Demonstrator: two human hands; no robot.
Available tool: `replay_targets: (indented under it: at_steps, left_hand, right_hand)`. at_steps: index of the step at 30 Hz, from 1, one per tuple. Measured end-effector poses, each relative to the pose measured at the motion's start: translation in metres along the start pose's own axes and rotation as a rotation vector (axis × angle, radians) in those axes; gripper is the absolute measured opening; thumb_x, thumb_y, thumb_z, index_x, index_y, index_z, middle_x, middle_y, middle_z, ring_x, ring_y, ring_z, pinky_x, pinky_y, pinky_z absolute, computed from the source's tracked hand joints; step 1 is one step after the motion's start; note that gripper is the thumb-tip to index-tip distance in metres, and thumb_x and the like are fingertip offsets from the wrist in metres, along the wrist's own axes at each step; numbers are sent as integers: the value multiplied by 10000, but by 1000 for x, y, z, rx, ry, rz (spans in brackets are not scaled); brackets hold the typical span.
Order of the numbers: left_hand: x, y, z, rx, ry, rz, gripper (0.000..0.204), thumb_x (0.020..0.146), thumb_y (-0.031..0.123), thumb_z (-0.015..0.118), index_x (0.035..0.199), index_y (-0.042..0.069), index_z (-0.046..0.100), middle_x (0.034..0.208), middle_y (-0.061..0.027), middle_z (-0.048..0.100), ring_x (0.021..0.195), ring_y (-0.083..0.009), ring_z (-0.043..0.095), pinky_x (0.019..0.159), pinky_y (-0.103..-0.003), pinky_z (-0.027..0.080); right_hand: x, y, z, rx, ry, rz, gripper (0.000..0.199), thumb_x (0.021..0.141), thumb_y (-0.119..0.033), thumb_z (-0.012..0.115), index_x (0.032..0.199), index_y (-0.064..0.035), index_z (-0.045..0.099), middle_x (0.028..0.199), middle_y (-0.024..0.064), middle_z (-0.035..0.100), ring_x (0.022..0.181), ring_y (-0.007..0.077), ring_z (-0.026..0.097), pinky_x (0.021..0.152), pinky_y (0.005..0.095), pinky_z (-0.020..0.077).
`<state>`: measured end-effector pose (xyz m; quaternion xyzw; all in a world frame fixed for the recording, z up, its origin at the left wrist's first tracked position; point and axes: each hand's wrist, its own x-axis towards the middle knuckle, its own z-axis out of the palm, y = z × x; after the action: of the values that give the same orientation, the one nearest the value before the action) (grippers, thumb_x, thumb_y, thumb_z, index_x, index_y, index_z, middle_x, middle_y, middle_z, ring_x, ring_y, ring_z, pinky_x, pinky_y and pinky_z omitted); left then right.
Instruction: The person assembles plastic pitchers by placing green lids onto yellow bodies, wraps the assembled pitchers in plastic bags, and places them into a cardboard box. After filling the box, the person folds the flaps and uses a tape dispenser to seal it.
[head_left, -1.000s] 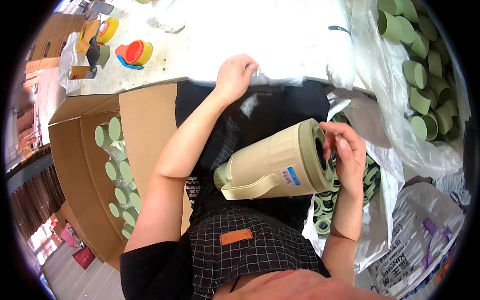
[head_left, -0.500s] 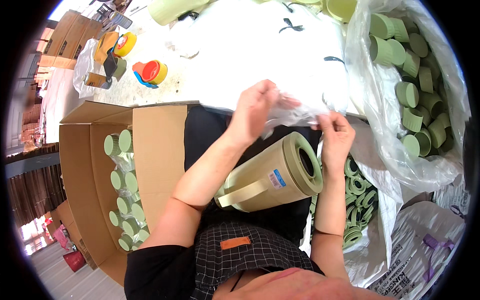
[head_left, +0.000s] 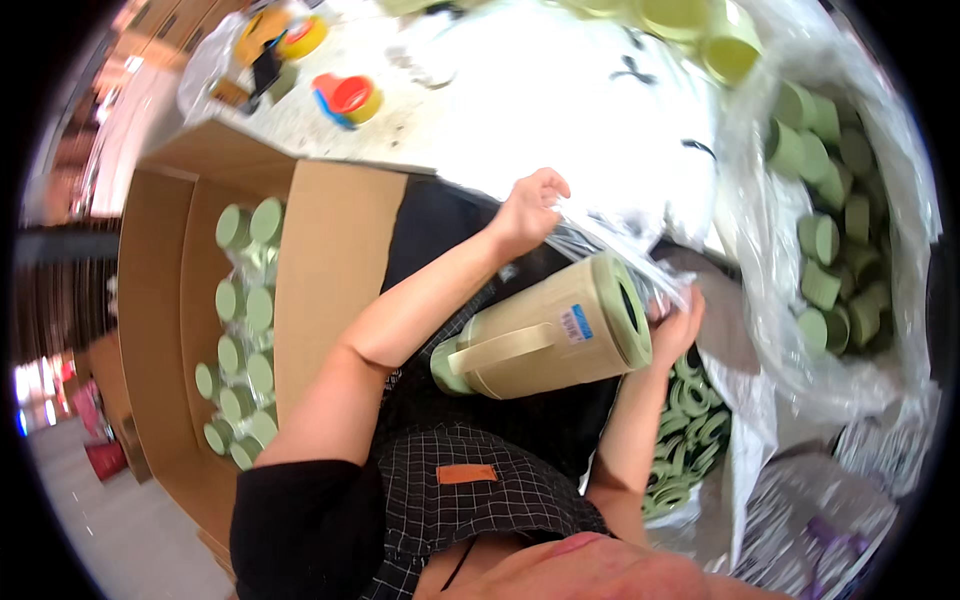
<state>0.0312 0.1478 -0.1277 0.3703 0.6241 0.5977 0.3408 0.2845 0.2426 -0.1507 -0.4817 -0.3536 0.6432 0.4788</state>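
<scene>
Currently, left hand [head_left: 530,212] is pinching one edge of the clear plastic film [head_left: 612,241]; right hand [head_left: 680,325] is sitting at the other end, fingers blurred, can't tell its grip. Beige jug [head_left: 545,345] is lying sideways across the dark-clad lap [head_left: 540,425], mouth facing right. Risk, my read: neither hand is gripping the jug, so a shifting knee could be rolling it off; a hard pull could be tearing thin film. White bundles [head_left: 580,110] are covering much of the pale worktable [head_left: 410,140] ahead. Open carton [head_left: 345,220] of green cups [head_left: 238,404] is standing left; clear bag [head_left: 745,205] of similar cups [head_left: 820,238] is slumping right, green rings [head_left: 690,430] lying nearer.
</scene>
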Motion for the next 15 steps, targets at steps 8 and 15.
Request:
replay_targets:
  at_steps: [8, 15]
  left_hand:
    - [-150, 121, -11, 594, -47, 435, 512, 709, 1, 704, 1194, 17, 541, 969, -130, 573, 815, -318, 603, 673, -392, 520]
    - [-258, 56, -68, 946, 389, 199, 688, 726, 60, 709, 1370, -6, 476, 1102, -138, 549, 973, -355, 606, 770, -393, 541]
  right_hand:
    - [-152, 24, -15, -251, -422, -155, 502, 1008, -214, 548, 1391, 70, 388, 1331, 204, 492, 1219, 272, 501, 1053, 413, 390]
    - [-169, 25, 43, -635, -1252, 265, 788, 778, -1, 763, 1444, 30, 342, 1390, 178, 491, 1280, 283, 480, 1090, 406, 379]
